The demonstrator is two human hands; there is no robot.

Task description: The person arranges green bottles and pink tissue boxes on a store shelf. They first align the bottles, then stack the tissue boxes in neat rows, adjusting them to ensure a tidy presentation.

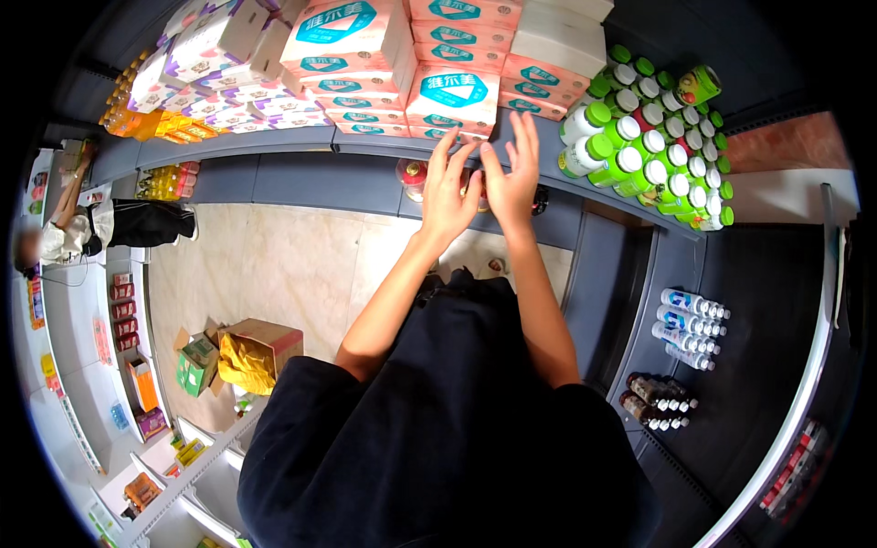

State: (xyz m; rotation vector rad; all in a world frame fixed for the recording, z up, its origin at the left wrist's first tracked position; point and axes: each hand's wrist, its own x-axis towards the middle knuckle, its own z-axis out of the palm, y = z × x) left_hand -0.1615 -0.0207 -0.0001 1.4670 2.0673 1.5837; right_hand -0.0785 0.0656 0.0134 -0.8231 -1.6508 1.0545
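My left hand point(449, 188) and my right hand point(512, 181) are raised side by side, empty, with fingers apart and thumbs toward each other. Both are at the front edge of a dark grey shelf point(301, 140). Just beyond my fingertips is a pink-and-white tissue pack point(455, 103) at the front of a stack; whether the fingers touch it cannot be made out. More pink tissue packs point(349, 41) are piled to its left, and others point(545, 75) to its right. Below my hands, partly hidden, red-capped containers point(412, 172) sit on a lower level.
White-and-purple tissue packs point(219, 41) and orange drink bottles point(137, 123) fill the shelf's left. Green-capped bottles point(616, 147) crowd its right, with water bottles point(688, 322) on the side shelf. Behind me are open cardboard boxes point(274, 335). A person point(96, 226) reaches toward shelving at far left.
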